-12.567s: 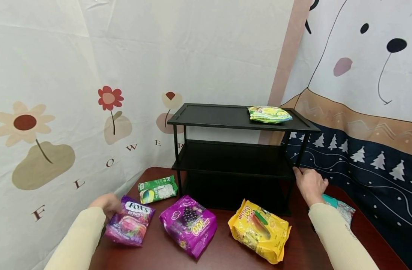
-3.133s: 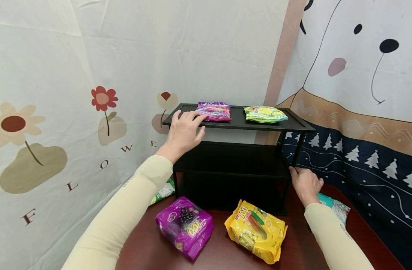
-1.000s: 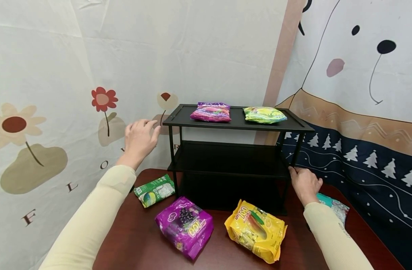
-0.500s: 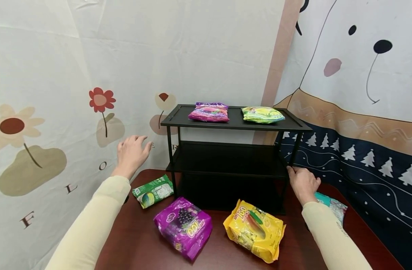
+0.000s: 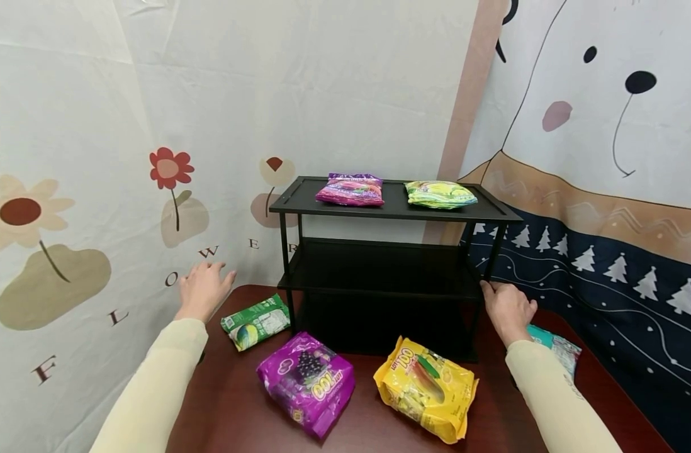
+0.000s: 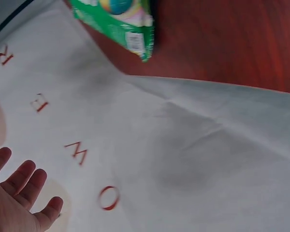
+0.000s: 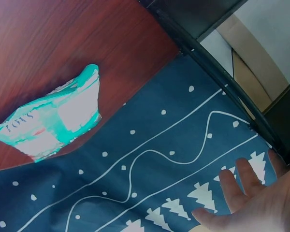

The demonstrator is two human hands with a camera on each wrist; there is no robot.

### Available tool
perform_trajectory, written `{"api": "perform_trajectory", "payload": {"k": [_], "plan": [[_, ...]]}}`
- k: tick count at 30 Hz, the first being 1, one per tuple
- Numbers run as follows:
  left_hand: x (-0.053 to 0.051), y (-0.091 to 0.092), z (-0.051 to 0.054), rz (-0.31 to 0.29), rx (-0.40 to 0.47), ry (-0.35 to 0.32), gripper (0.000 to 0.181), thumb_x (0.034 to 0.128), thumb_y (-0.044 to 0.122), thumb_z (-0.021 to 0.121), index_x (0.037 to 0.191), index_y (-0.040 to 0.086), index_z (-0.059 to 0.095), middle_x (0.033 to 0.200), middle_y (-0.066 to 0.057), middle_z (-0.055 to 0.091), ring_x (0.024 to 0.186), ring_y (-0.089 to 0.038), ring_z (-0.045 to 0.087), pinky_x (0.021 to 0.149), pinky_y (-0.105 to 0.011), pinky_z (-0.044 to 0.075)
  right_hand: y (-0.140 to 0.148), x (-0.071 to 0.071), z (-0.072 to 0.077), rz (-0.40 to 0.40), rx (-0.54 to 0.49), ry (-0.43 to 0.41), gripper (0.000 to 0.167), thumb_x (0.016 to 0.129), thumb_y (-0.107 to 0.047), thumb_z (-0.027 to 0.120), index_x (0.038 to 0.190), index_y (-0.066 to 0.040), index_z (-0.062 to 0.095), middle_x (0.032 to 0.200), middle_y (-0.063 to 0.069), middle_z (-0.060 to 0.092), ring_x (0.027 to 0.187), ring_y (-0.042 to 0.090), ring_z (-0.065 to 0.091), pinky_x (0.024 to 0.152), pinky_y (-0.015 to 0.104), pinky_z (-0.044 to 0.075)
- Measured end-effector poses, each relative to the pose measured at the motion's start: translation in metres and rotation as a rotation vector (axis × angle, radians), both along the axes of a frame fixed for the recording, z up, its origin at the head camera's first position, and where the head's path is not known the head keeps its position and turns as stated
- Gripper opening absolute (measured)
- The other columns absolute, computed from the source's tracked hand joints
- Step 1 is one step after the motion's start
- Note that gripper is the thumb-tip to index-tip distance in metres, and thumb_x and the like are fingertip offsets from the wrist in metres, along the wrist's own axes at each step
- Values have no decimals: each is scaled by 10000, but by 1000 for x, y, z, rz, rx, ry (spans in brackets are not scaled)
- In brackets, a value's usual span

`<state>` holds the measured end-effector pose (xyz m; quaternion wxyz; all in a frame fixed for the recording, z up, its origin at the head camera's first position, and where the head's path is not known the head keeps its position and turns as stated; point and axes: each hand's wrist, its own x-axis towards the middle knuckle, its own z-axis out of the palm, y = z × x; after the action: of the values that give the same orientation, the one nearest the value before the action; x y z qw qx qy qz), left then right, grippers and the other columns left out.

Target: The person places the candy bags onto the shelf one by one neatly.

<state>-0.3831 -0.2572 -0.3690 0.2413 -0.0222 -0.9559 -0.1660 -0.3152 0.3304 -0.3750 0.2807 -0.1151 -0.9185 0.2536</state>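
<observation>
On the dark red worktop (image 5: 238, 402), nearest the person, a purple candy pack (image 5: 306, 382) printed with grapes lies askew before the front-left corner of the black rack (image 5: 379, 270). A yellow candy pack (image 5: 426, 390) lies apart from it, before the right half of the rack's front edge. Farther off, the teal pack (image 5: 556, 349) rests by the worktop's right edge, partly hidden by the right sleeve (image 5: 555, 390), and the green pack (image 5: 257, 322) lies near the back-left corner, beside the rack's front-left post.

The right hand (image 5: 508, 306) pinches the rack between thumb and forefinger at the front-right post, level with the middle shelf; its other fingers are loosely extended. The left hand (image 5: 202, 290) hangs in the air to the left of the green pack, fingers spread and holding nothing.

On the top shelf, a pink-purple pack (image 5: 351, 190) sits left of centre and a yellow-green pack (image 5: 440, 194) nearer the right edge. Behind hangs a pale flower-printed cloth (image 5: 345, 75).
</observation>
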Motion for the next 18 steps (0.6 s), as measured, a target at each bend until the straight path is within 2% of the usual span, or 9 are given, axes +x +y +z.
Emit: {"api": "perform_trajectory", "payload": {"k": [5,8,11,14,18], "plan": [[2,-10,-20,17,-14,-45,510,1007,347,546,1321,-56,563,1292,-351,507,1175,-539,460,902,-705,337,1,0,1,-4,10,1,501,1045,-330,493,643,-63,628,582,87,520,940,467,561,1000,715,194],[3,-14,-31,29,-17,-88,522,995,353,562,1303,-70,574,1266,-358,524,1142,-547,479,888,-705,349,1,0,3,-2,17,-6,448,1033,-320,521,734,-36,696,632,124,566,953,476,561,1000,720,187],[5,-17,-41,38,-16,-130,529,986,357,572,1280,-81,590,1239,-362,547,1109,-554,501,871,-700,365,2,-1,6,3,30,-36,396,1027,-316,534,964,8,751,814,224,659,1018,496,555,1023,733,158],[6,-19,-51,47,-25,-164,539,980,375,577,1254,-88,604,1207,-361,564,1074,-560,523,838,-688,393,4,-1,8,9,52,-77,427,1027,-329,529,1172,37,696,1085,299,661,1098,518,533,1038,744,138],[7,-23,-61,58,-29,-209,533,977,398,583,1173,-95,635,1127,-348,586,1014,-553,550,781,-669,420,5,-3,12,26,75,-114,455,1025,-335,528,1224,52,660,1228,325,600,1139,533,511,1028,757,142]]}}
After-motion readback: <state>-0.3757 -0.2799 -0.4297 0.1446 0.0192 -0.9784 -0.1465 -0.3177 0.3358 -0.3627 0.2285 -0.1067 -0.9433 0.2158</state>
